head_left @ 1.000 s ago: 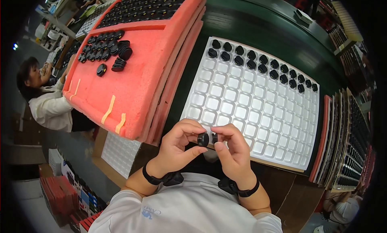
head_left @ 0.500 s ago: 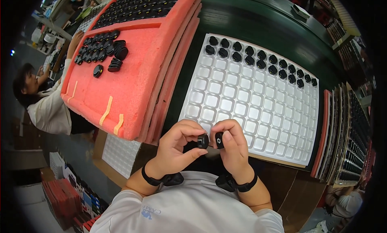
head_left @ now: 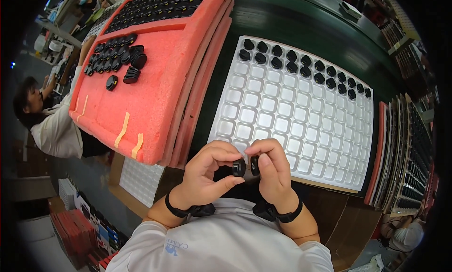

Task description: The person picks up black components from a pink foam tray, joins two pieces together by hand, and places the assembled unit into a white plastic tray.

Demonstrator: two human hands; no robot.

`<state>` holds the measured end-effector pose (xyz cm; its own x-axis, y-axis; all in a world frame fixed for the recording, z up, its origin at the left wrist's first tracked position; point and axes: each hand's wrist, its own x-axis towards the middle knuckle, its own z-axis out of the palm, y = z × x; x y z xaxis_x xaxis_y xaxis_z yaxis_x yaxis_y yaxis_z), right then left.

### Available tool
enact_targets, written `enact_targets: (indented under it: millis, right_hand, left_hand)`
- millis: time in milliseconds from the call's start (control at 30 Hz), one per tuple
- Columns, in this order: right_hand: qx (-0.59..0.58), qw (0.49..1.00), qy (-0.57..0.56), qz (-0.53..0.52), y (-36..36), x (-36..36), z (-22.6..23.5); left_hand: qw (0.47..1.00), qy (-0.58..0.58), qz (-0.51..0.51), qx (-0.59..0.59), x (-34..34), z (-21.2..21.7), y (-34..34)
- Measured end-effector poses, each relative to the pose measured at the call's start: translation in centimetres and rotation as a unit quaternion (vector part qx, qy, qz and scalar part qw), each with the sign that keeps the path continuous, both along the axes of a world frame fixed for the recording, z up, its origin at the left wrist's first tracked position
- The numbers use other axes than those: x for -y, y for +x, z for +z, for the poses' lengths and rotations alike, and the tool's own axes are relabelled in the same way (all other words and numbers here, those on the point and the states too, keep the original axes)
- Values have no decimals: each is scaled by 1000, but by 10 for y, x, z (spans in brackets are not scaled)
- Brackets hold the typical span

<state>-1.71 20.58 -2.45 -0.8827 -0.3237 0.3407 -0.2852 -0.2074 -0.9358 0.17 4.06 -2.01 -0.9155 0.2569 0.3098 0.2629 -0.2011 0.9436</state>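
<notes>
Between the thumb and fingers of my left hand [head_left: 207, 172] is a small round black part [head_left: 238, 167], its side edge turned to view. My right hand [head_left: 274, 173] pinches a second small black part [head_left: 254, 165], which bears a pale mark. The two parts face each other with a narrow gap, just off the near edge of a white plastic tray [head_left: 263, 102] with square pockets. Two rows of black parts [head_left: 292, 66] fill that tray's far pockets. The fingers cover some of both held parts.
At left, a stack of pink foam trays [head_left: 153, 88] carries loose round black parts [head_left: 113, 57] and a packed far section. Stacked trays [head_left: 395, 154] stand on edge at right. A person in white [head_left: 59, 128] works at far left. The workbench [head_left: 282, 13] is dark green.
The two black parts have come slightly closer together, and the right one has turned so that its marked face shows less. Both hands keep their grip.
</notes>
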Motion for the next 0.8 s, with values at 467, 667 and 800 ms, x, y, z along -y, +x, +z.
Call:
enact_targets:
  millis: [467, 667, 800]
  right_hand:
    - [88, 983, -155, 40, 3, 0, 1]
    - [112, 991, -68, 14, 4, 2, 4]
    - [160, 969, -175, 63, -2, -4, -2]
  left_hand:
    - [999, -6, -17, -30, 1, -2, -2]
    - [999, -8, -21, -26, 2, -3, -2]
    - [1000, 13, -24, -10, 2, -4, -2]
